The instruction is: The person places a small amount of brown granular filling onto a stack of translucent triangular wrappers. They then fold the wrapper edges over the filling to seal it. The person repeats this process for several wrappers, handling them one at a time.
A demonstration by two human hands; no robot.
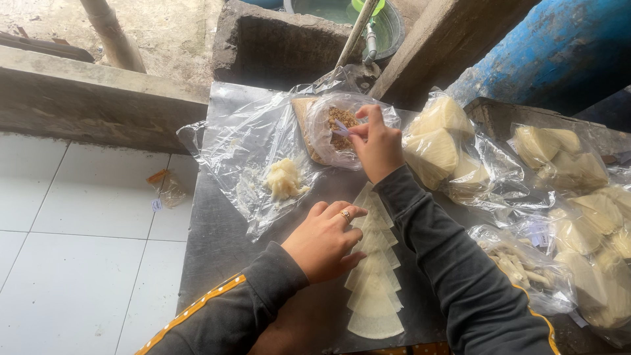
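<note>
On the left of the grey metal tabletop point(217, 250), a clear plastic sheet point(240, 141) lies spread flat with a small heap of pale shredded stuff point(284, 177) on it, well apart from the white tiled floor point(79, 223) beyond the edge. Just right of the heap, the left hand point(323, 242) rests palm down with fingers spread and loose, gripping nothing, pressing on the overlapping row of pale wedge-shaped wrappers point(373, 289) that runs toward the person. Holding the row this way looks sensible: it should keep the thin sheets from sliding, and the pressure ought to stay light so they do not stick or tear. Further right and farther from the person, the right hand point(376, 146) is pinched shut on a small light-coloured spoon point(342, 128), whose tip sits in the brown crumbly filling point(342, 118) inside an opened plastic bag point(328, 141). A good scoop would be small and level, lifted clear of the bag's rim so no crumbs drop on the tabletop, then carried low to the nearest wrapper. To the right, bags of stacked pale wrappers point(437, 141) crowd the surface, with more bags point(578, 197) beyond, so the right sleeve point(447, 256) should keep clear of them.
</note>
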